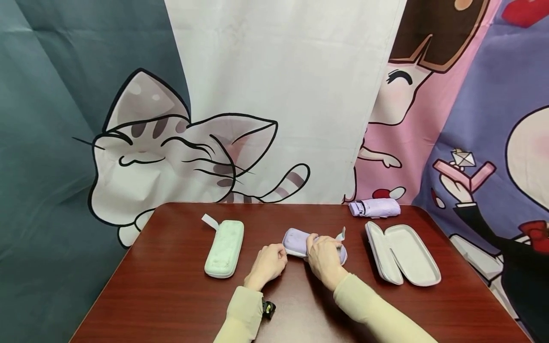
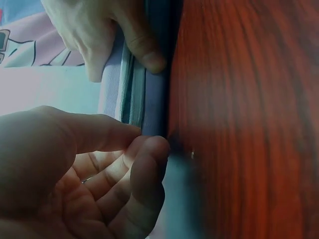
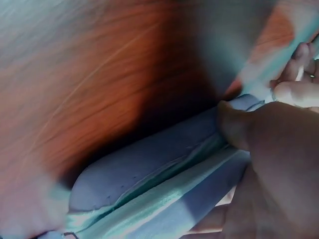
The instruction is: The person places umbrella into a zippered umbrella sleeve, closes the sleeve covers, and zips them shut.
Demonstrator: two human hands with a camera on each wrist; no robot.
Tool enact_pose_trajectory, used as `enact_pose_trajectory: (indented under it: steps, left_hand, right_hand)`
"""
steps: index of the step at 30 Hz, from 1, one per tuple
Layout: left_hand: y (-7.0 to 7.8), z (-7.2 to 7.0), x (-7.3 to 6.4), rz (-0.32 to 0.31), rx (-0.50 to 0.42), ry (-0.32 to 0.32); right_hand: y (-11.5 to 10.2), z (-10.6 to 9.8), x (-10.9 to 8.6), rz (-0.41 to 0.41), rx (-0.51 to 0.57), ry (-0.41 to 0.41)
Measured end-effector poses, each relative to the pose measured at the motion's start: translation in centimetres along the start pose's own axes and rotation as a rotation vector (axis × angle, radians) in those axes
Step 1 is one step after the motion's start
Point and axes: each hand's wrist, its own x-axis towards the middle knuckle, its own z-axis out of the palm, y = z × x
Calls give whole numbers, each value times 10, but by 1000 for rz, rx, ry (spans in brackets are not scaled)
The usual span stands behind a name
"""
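Note:
A lavender zippered case (image 1: pixel 296 242) lies on the table in the middle of the head view. My right hand (image 1: pixel 323 257) grips it from above toward its right end, thumb (image 3: pixel 234 124) on the near side. At its left end my left hand (image 1: pixel 269 262) pinches the zipper with thumb and forefinger (image 2: pixel 149 147); the pull itself is hidden between the fingertips. Along the near side the zipper (image 2: pixel 130 94) is parted, with a narrow dark gap between its two pale tapes. A pale strap (image 1: pixel 341 234) sticks up behind the right hand.
To the left lies a closed mint-green case (image 1: pixel 225 248) with a white strap. On the right a white case (image 1: pixel 413 255) lies spread open. A folded lavender umbrella (image 1: pixel 379 208) sits at the table's back right edge. Behind the wooden table (image 1: pixel 171 295) hangs a printed curtain (image 1: pixel 283 95).

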Motion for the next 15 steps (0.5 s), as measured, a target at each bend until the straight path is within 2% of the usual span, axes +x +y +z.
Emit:
enact_pose_trajectory:
  steps: [3, 6, 10, 13, 15]
  left_hand:
    - [0, 2, 1, -1, -12, 4]
    - [0, 4, 2, -15, -56, -10]
    - [0, 8, 5, -28, -106, -25]
    - [0, 9, 7, -39, -101, -18]
    - [-1, 8, 8, -40, -90, -9]
  right_hand:
    - [-1, -3, 1, 9, 8, -23]
    - [3, -7, 5, -8, 61, -91]
    - [19, -13, 15, -61, 280, -258]
    - [37, -15, 26, -88, 476, -378]
    - [48, -13, 33, -100, 569, -443]
